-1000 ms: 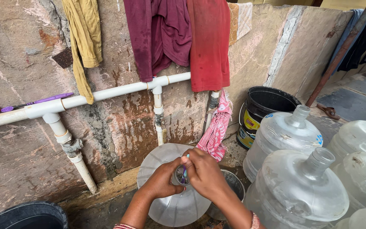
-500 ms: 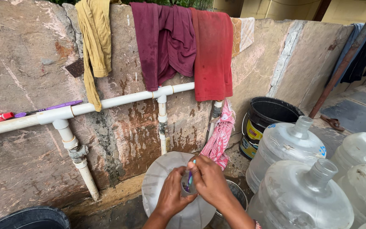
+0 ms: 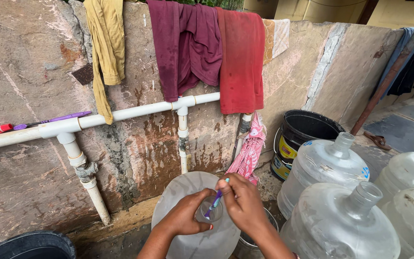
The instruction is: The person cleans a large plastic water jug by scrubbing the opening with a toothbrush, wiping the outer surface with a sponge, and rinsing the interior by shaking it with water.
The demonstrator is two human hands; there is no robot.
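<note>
A large clear water jug lies tilted with its open neck toward me, low in the middle of the view. My left hand grips the neck of the jug. My right hand holds a purple toothbrush with a teal tip, its brush end pushed into the jug's mouth. The jug's lower part is hidden behind my hands and forearms.
A white pipe runs along the stained wall, with taps below and toothbrushes resting on it. Yellow, maroon and red cloths hang over the wall. Several clear jugs and a black bucket stand right; a black tub sits bottom left.
The view has tilted down and nearer to the jug. My right hand has shifted slightly and the toothbrush now shows clearly in the jug's mouth.
</note>
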